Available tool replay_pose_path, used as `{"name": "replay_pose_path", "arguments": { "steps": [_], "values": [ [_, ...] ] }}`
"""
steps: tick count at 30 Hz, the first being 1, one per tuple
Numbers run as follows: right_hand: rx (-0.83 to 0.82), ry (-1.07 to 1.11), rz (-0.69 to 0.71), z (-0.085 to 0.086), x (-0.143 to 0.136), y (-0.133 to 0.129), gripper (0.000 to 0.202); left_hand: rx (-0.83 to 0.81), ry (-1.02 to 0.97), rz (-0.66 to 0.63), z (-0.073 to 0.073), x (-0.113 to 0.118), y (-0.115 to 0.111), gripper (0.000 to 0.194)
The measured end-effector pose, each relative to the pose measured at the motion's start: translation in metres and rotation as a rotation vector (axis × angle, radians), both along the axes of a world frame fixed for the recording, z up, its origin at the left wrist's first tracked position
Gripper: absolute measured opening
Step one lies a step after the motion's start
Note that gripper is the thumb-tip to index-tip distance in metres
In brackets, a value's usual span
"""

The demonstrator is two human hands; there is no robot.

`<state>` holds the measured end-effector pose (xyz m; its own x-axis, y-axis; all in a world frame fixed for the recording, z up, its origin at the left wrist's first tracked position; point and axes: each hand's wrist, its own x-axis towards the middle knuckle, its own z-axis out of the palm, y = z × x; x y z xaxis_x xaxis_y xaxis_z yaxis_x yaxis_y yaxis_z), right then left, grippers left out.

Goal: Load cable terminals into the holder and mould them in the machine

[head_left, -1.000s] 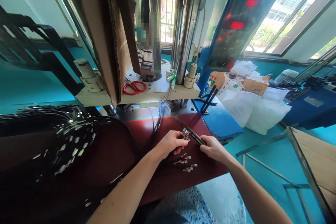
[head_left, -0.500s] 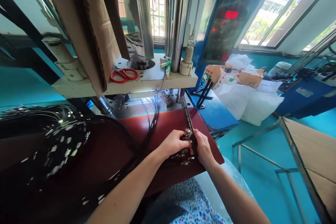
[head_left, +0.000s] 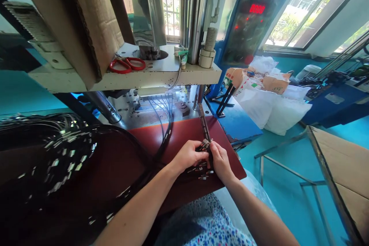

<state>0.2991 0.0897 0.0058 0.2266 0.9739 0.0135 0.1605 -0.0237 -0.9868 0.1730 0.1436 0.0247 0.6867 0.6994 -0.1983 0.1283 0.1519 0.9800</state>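
Observation:
My left hand (head_left: 188,156) is closed around black cables with silver metal connectors (head_left: 205,144) at their ends. Close against it, my right hand (head_left: 221,161) pinches at the near part of a long, narrow slotted metal bar (head_left: 203,123); whether a connector is also between its fingers is hidden. The bar lies on the dark red table (head_left: 187,132), pointing away toward the machine. More cable connectors (head_left: 203,178) hang or lie just below my hands.
Ahead stands a press with a cream upper plate (head_left: 161,78) carrying red-handled scissors (head_left: 127,65). Thin cables (head_left: 164,111) run beneath it. A large black cable bundle (head_left: 69,150) fills the left. A blue side shelf (head_left: 239,123), white sacks (head_left: 262,111) and a metal-framed stand (head_left: 314,157) are right.
The press's upper plate has risen, scissors with it, widening the gap above the base. My hands stay at the bar, with the right fingers shifted slightly toward the connectors.

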Motion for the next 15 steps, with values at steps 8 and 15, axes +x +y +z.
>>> {"name": "replay_pose_path", "arguments": {
  "steps": [8,15],
  "values": [
    [-0.053,0.189,-0.043,-0.006,0.003,-0.003,0.036,-0.060,-0.038,0.078,0.004,-0.007,0.008,0.022],
    [-0.037,0.185,-0.006,-0.007,0.005,-0.003,0.035,-0.222,0.010,0.029,-0.004,0.004,0.012,0.015]
  ]
}}
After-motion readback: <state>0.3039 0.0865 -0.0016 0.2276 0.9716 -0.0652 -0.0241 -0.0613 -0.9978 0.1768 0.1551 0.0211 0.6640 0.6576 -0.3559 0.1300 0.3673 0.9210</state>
